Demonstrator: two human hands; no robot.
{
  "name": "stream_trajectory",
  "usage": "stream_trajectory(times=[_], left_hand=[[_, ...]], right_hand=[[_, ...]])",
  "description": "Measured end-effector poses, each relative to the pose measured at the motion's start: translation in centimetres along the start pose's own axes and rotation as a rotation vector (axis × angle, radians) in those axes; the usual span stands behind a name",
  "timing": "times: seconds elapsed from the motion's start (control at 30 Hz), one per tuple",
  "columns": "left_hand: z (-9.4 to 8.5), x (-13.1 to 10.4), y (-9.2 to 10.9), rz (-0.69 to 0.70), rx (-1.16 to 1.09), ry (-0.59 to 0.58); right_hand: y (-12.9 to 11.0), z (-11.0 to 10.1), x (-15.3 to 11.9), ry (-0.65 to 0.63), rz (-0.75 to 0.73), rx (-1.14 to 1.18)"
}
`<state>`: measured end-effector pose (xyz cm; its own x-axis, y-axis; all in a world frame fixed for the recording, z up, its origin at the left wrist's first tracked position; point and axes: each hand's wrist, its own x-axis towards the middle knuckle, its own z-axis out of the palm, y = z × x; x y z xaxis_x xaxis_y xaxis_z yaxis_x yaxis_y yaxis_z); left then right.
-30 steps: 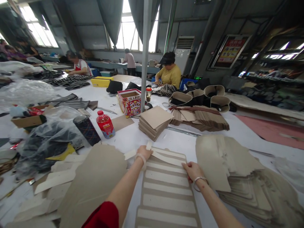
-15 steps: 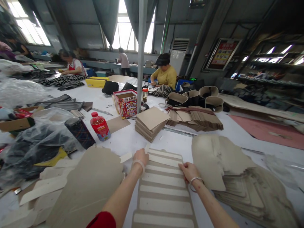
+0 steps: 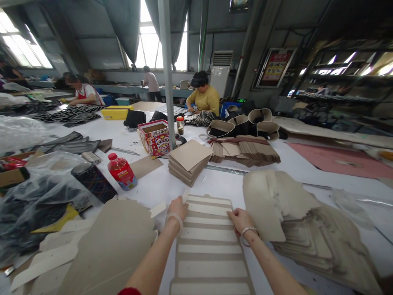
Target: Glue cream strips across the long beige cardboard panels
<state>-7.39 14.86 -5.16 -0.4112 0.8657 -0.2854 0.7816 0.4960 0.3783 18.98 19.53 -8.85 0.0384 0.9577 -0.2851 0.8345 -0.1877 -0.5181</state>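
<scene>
A long grey-brown panel [image 3: 211,256] with several pale strips across it lies on the white table in front of me. My left hand [image 3: 178,211] is closed at its upper left edge, with a small pale strip [image 3: 185,196] sticking up from the fingers. At the upper right edge, my right hand [image 3: 241,221] pinches the end of a pale strip [image 3: 208,209] lying across the panel. Left of the panel is a large grey-brown sheet [image 3: 113,246] beside loose pale strips [image 3: 46,260]. A fanned stack of grey-brown pieces [image 3: 325,241] lies to the right.
Behind the panel stand a stack of square boards [image 3: 190,157], a red bottle [image 3: 122,172], a patterned box [image 3: 155,139] and a metal pole [image 3: 167,73]. Plastic bags [image 3: 58,180] cover the left side. A person in yellow [image 3: 208,98] sits across the table.
The view has turned slightly to the right, so the background sits further left. Both hands remain at the panel's upper edges with little visible movement.
</scene>
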Motion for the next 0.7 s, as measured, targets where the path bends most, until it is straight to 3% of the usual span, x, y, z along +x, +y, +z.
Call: stream_trajectory(times=[0.7], left_hand=[[0.42,0.3,-0.34,0.039,0.014,-0.006]], right_hand=[[-0.4,-0.32,-0.32,-0.029,0.023,0.047]])
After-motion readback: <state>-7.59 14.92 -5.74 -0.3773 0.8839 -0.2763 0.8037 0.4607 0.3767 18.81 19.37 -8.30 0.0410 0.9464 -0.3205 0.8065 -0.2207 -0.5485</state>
